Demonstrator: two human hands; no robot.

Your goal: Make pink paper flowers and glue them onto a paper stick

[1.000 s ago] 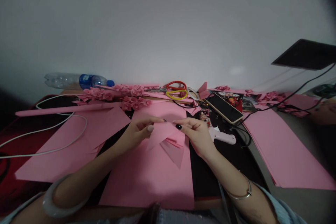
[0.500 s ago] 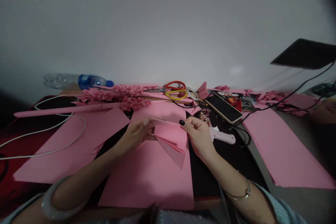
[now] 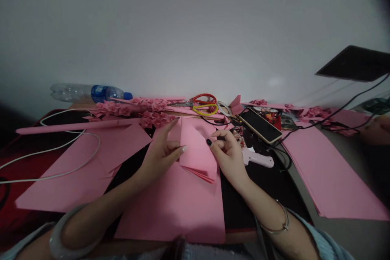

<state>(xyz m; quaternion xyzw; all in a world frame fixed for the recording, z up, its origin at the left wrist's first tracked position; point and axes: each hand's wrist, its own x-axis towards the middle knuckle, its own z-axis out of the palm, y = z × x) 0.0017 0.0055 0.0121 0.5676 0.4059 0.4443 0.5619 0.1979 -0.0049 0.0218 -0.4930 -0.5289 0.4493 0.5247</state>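
A folded piece of pink paper (image 3: 198,152) with several layers at its lower edge is held up between my hands. My left hand (image 3: 166,148) grips its left edge, the thumb on the near face and the index finger stretched up along the side. On the right edge, my right hand (image 3: 227,154) pinches the paper between thumb and fingers. Below lies a large pink sheet (image 3: 173,207), partly covered by the hands and the folded piece. A pale glue gun (image 3: 258,158) rests just right of my right hand, its front part hidden.
Pink paper flowers (image 3: 155,118), a rolled pink tube (image 3: 76,127) and red-yellow scissors (image 3: 204,104) lie toward the wall. A phone (image 3: 262,125) sits at right, with black cables around it. More pink sheets (image 3: 332,174) lie right. A plastic bottle (image 3: 103,93) is at back left.
The folded paper has turned so that its broad face stands up toward me. My left index finger has stretched upward along its edge, while my right hand keeps its pinch.
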